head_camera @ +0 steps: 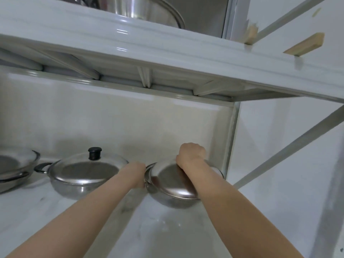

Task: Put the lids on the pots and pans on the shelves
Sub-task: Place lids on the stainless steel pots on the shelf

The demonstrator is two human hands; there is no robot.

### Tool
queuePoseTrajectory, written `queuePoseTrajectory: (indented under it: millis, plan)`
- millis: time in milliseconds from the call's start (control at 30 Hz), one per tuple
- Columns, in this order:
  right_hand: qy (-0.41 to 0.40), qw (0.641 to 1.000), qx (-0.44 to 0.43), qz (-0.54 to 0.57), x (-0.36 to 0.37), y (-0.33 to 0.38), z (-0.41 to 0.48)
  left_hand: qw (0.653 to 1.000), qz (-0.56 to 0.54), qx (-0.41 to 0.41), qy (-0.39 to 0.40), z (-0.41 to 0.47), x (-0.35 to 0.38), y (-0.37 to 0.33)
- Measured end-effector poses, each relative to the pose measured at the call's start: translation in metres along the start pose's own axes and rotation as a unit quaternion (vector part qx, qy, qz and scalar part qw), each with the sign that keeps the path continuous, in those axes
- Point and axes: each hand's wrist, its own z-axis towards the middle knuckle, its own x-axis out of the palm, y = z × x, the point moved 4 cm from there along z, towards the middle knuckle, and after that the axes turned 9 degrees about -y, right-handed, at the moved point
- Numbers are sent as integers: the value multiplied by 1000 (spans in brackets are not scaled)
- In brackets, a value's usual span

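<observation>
A steel pan (167, 201) stands at the right end of the lower shelf with a steel lid (168, 180) resting on it, tilted a little toward me. My right hand (190, 154) is closed over the top of that lid and hides its knob. My left hand (140, 175) reaches to the pan's left rim, where its handle sits; its fingers are mostly hidden. To the left stands a second steel pan (74, 189) under a lid (87, 170) with a black knob (95, 153).
A third lidded pan (13, 181) is cut off at the left edge. The white lower shelf (158, 233) runs toward me. An upper shelf (167, 53) carries a large steel pot (141, 8). The rack's side post (230, 136) stands close to the right pan.
</observation>
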Motion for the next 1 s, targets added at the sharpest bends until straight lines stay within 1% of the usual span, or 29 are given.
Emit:
queuePoseTrajectory:
  millis: [167, 500, 833, 1000]
  plan:
    - [-37, 998, 21, 36, 18, 5, 17, 1000, -31, 4, 4, 0, -2, 4]
    - [5, 998, 16, 55, 46, 22, 28, 999, -7, 21, 23, 12, -4, 0]
    - [16, 999, 6, 35, 51, 18, 28, 997, 27, 60, 45, 17, -9, -4]
    - [15, 1000, 0, 16, 53, 19, 26, 998, 19, 46, 48, 22, -5, -4]
